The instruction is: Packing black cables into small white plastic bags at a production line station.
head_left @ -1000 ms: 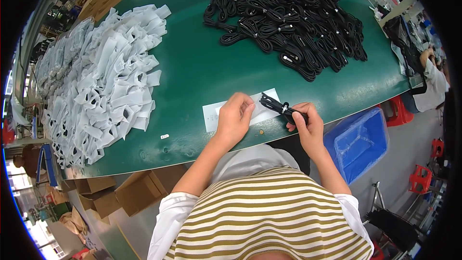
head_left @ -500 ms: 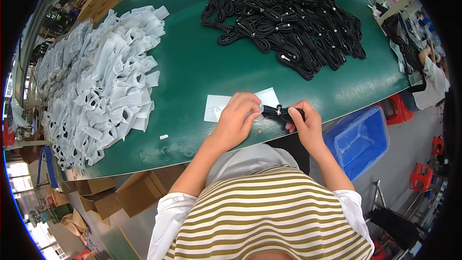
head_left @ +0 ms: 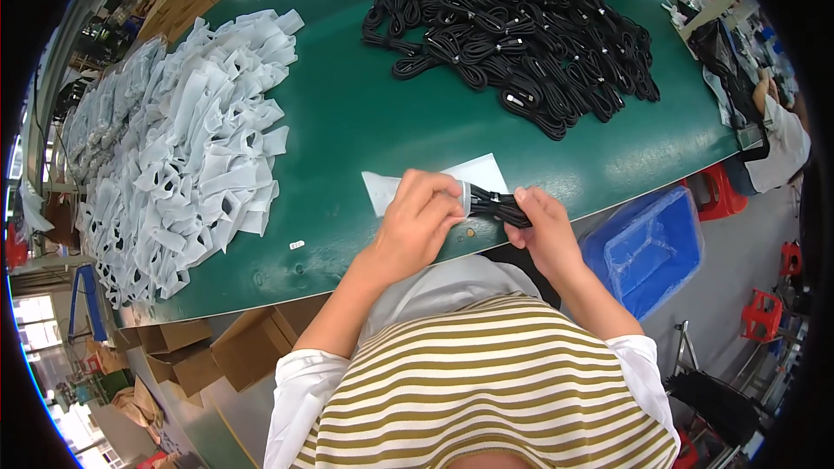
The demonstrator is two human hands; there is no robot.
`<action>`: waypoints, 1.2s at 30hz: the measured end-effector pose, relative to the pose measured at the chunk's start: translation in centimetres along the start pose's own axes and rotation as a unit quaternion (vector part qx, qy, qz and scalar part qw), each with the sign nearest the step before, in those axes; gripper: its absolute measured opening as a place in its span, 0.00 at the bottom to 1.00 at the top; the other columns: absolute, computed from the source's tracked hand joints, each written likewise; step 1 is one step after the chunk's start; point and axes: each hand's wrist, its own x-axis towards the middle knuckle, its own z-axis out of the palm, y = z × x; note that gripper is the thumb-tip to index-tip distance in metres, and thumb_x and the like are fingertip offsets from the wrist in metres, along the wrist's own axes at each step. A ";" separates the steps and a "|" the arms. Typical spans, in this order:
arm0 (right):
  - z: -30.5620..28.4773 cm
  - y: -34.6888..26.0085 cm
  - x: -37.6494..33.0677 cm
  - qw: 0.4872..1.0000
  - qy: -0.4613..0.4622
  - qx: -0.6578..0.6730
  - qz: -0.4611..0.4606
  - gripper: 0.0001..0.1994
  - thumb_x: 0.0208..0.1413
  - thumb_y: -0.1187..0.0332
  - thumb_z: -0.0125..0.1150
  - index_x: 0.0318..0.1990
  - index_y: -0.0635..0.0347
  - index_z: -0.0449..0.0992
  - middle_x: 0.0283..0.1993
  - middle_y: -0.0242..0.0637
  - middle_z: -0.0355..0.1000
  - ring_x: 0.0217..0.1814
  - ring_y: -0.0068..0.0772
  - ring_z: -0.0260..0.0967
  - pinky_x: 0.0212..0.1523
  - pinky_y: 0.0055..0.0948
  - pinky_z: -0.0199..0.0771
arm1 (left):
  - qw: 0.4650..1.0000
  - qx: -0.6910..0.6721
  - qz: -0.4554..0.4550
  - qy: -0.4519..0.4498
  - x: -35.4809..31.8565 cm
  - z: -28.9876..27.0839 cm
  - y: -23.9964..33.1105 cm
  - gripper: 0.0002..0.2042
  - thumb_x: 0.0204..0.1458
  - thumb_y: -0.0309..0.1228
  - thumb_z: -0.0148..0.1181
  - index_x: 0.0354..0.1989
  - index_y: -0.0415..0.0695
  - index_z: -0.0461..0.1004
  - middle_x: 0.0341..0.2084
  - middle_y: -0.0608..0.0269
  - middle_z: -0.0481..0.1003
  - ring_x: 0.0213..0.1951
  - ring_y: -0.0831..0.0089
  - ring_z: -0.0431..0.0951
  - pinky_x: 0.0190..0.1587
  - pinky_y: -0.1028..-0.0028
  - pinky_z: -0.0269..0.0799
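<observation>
My left hand (head_left: pixel 419 219) is closed on a white translucent bag (head_left: pixel 379 190), pinching it near its mouth. The bag's mouth lies around one end of a coiled black cable (head_left: pixel 493 206). My right hand (head_left: pixel 543 224) grips the other end of that coil, thumb on top, at the table's front edge. Behind the hands lies a flat white sheet or bag (head_left: pixel 483 173). A large heap of tied black cables (head_left: pixel 530 35) covers the far right of the table. On the left is a pile of white bags (head_left: pixel 208 122), several with dark contents showing.
The green table (head_left: pixel 330 122) curves toward me. A small white tag (head_left: pixel 297 245) lies near its front edge. To the right stands a blue bin (head_left: pixel 647 252) with a clear liner, near red stools (head_left: pixel 719 194). Open cardboard boxes (head_left: pixel 248 347) sit below left. Another person (head_left: pixel 780 148) is at far right.
The cable's end has gone into the bag's mouth, and the bag in my left hand has lifted and tilted. My right hand has moved slightly left and lower along the coil.
</observation>
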 end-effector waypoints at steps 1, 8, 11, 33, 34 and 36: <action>-0.4 0.0 0.5 0.989 -0.024 0.100 0.103 0.14 0.68 0.60 0.51 0.39 0.63 0.70 0.32 0.39 0.73 0.23 0.21 0.63 0.21 0.20 0.60 | 1.000 0.008 0.010 -0.014 -0.1 -0.1 0.1 0.07 0.45 0.18 0.63 0.32 0.39 0.72 0.41 0.55 0.72 0.39 0.58 0.71 0.39 0.65 0.71; 0.3 0.1 0.0 0.968 -0.070 0.155 0.187 0.14 0.68 0.60 0.51 0.39 0.64 0.70 0.33 0.41 0.73 0.22 0.22 0.61 0.21 0.21 0.59 | 0.999 0.000 -0.031 0.014 -1.3 -0.4 -1.2 0.08 0.43 0.16 0.64 0.30 0.39 0.73 0.41 0.56 0.73 0.39 0.59 0.72 0.40 0.69 0.71; 0.7 0.2 0.0 0.982 -0.079 0.088 0.149 0.14 0.68 0.60 0.51 0.39 0.65 0.70 0.33 0.41 0.73 0.21 0.23 0.60 0.21 0.21 0.58 | 0.999 -0.005 -0.026 0.023 -1.0 -0.4 -1.3 0.08 0.44 0.16 0.63 0.30 0.39 0.73 0.41 0.56 0.73 0.39 0.59 0.73 0.40 0.69 0.71; 1.5 1.2 1.8 0.829 -0.048 -0.297 -0.471 0.04 0.61 0.75 0.60 0.37 0.65 0.71 0.36 0.37 0.72 0.25 0.20 0.68 0.25 0.20 0.67 | 0.978 -0.129 -0.139 -0.085 -1.2 -0.8 -0.5 0.06 0.53 0.19 0.59 0.33 0.40 0.68 0.46 0.56 0.75 0.46 0.60 0.76 0.46 0.67 0.73; 1.6 1.3 1.8 0.840 -0.024 -0.286 -0.461 0.04 0.62 0.74 0.59 0.37 0.64 0.71 0.38 0.36 0.73 0.25 0.18 0.67 0.24 0.18 0.67 | 0.978 -0.130 -0.138 -0.085 -1.2 -0.7 -0.4 0.06 0.53 0.19 0.59 0.33 0.40 0.68 0.46 0.56 0.75 0.46 0.60 0.76 0.46 0.67 0.73; 1.5 1.0 1.5 0.934 -0.034 -0.222 -0.279 0.04 0.62 0.74 0.60 0.37 0.64 0.71 0.37 0.35 0.73 0.26 0.17 0.67 0.24 0.18 0.67 | 0.989 -0.095 -0.098 -0.053 -1.0 -0.5 -0.2 0.06 0.52 0.19 0.59 0.34 0.40 0.68 0.46 0.55 0.74 0.47 0.57 0.75 0.47 0.66 0.72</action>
